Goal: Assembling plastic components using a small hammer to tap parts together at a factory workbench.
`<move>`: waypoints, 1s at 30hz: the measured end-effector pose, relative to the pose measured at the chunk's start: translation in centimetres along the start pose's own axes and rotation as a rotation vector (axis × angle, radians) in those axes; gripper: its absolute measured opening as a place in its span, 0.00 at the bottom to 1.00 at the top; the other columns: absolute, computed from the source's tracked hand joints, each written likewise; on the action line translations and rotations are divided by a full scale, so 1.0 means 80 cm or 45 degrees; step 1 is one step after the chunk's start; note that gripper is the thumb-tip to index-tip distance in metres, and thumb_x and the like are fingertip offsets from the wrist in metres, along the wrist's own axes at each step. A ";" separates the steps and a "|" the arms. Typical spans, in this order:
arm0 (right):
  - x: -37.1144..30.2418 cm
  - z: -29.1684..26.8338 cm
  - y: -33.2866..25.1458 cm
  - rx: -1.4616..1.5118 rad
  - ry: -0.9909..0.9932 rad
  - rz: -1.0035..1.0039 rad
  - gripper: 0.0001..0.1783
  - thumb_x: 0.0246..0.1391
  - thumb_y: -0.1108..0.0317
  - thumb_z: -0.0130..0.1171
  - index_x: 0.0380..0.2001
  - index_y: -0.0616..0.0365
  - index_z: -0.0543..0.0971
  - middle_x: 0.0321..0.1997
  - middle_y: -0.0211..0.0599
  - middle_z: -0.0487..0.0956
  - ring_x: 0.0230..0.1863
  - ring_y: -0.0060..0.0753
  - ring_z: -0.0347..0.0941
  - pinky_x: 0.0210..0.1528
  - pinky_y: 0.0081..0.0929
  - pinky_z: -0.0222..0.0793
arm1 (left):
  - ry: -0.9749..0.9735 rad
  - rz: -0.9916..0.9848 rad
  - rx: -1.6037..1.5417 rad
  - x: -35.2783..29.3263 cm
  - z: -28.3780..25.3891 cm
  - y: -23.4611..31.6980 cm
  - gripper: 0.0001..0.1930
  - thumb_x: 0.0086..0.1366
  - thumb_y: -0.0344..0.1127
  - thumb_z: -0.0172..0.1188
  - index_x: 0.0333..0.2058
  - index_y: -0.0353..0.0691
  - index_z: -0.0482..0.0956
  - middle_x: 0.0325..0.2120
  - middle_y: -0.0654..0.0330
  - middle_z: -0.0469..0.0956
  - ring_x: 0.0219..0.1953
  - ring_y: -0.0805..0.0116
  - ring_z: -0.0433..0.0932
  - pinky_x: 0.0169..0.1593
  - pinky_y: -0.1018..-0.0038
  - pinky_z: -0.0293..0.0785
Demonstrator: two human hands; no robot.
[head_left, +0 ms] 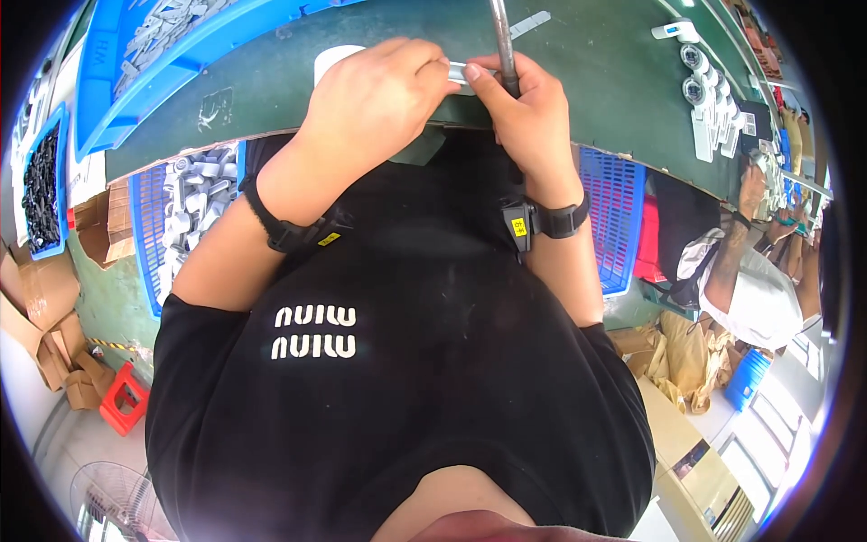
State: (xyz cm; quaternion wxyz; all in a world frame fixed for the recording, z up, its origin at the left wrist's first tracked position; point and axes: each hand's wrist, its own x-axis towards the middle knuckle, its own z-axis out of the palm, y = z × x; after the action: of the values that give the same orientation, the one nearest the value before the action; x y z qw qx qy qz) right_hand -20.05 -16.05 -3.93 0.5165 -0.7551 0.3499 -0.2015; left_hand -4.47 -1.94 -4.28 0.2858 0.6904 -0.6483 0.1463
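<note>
A white plastic part with a rounded end (338, 60) shows behind my left hand (375, 101), which is closed around it. From the fingers of that hand a short grey-white piece (458, 72) reaches across to my right hand (533, 113). My right thumb and forefinger pinch this piece at its other end. Whether it is one body with the white part is hidden by my left fingers. A dark metal rod (502, 41) comes down from the top edge to my right hand, crossing by the fingers; whether they grip it I cannot tell.
On the green table (605, 77) stand several white camera-like units (713, 99) at the right. A flat grey strip (530, 24) lies beyond the rod. Blue trays (113, 99) of parts are at left; a blue crate (610, 221) is below the table edge. A co-worker (754, 289) is at right.
</note>
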 end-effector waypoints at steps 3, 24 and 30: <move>0.001 0.000 -0.001 -0.027 0.004 -0.022 0.13 0.67 0.60 0.73 0.43 0.59 0.89 0.21 0.15 0.71 0.25 0.12 0.63 0.28 0.22 0.58 | 0.157 0.076 -0.061 -0.004 0.009 -0.006 0.11 0.63 0.38 0.76 0.40 0.39 0.89 0.43 0.64 0.90 0.42 0.62 0.89 0.40 0.67 0.86; 0.004 -0.003 0.005 0.087 -0.033 0.044 0.13 0.68 0.60 0.73 0.43 0.60 0.88 0.21 0.15 0.74 0.21 0.09 0.65 0.24 0.18 0.59 | 0.071 0.033 -0.007 0.002 0.011 0.001 0.02 0.63 0.30 0.71 0.33 0.40 0.86 0.33 0.65 0.84 0.37 0.62 0.85 0.35 0.65 0.81; -0.030 -0.020 0.005 0.128 0.134 -0.230 0.20 0.74 0.68 0.63 0.65 0.61 0.81 0.32 0.23 0.83 0.27 0.09 0.66 0.28 0.15 0.64 | 0.054 0.023 -0.031 0.004 0.008 0.002 0.02 0.61 0.29 0.70 0.32 0.39 0.85 0.34 0.65 0.84 0.37 0.62 0.85 0.35 0.64 0.82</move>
State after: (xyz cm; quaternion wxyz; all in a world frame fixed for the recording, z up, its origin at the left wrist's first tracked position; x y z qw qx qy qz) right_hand -22.82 -15.39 -3.53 0.5144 -0.7451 0.2964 -0.3039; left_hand -4.68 -2.56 -4.54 0.3064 0.6777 -0.6501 0.1556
